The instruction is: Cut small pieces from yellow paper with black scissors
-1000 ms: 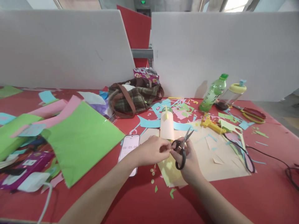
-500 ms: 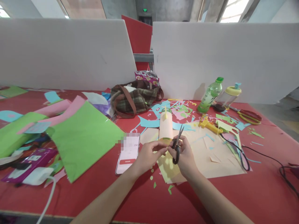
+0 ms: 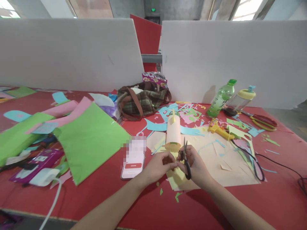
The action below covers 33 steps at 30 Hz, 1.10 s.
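Scissors (image 3: 186,161) with dark handles sit in my right hand (image 3: 193,163), blades pointing up and away from me. My left hand (image 3: 163,164) is closed in a pinch, its fingertips meeting those of my right hand; whatever is between them is too small to make out. Just beyond my hands a bottle wrapped in cream paper (image 3: 173,131) lies on its side, a yellow strip (image 3: 173,115) standing up from it. Beneath my hands are a yellow paper piece (image 3: 176,180) and a large cream sheet (image 3: 230,174).
Left of my hands lies a phone (image 3: 133,159), with green foam sheets (image 3: 93,137) beyond it. A yellow glue gun (image 3: 222,130), a green bottle (image 3: 220,99), a clear jar (image 3: 241,102) and red-handled scissors (image 3: 265,121) are at the right. A plaid bag (image 3: 153,102) sits behind.
The view has shifted slightly, so most things sit further right. Both hands have come a little nearer to me, away from the wrapped bottle; the scissors stand more upright.
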Tool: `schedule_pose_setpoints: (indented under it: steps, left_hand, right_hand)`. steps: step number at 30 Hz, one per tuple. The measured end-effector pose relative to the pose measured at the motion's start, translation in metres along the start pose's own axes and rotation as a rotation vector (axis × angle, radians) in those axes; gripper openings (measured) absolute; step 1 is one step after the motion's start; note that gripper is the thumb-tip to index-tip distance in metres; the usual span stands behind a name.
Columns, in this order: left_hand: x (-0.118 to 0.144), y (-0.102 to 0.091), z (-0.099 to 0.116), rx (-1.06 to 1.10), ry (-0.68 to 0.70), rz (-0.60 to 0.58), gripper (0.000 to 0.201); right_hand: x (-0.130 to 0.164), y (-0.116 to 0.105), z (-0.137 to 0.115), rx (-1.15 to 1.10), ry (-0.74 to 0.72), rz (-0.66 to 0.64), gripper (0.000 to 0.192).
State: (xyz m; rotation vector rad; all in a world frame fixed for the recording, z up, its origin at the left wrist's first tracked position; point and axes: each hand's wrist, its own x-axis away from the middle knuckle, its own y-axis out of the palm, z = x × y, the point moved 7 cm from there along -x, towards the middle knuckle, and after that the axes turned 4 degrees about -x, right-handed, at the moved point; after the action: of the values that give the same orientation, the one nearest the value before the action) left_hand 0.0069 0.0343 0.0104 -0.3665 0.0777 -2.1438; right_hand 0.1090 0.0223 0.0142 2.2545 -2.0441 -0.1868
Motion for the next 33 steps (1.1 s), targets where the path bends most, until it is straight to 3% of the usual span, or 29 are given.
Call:
schedule_pose_setpoints:
  steps: [15,33]
  left_hand:
    - [0.001,-0.001,-0.001,-0.258,-0.052,-0.012,0.012]
    - [0.001,0.005,-0.016,-0.122,-0.074,-0.022,0.018]
  right_hand:
    - [0.007,-0.006,0.018,0.067,-0.042,0.075,0.032]
    - [0.008,-0.011,0.023,0.061,-0.018,0.168,0.029]
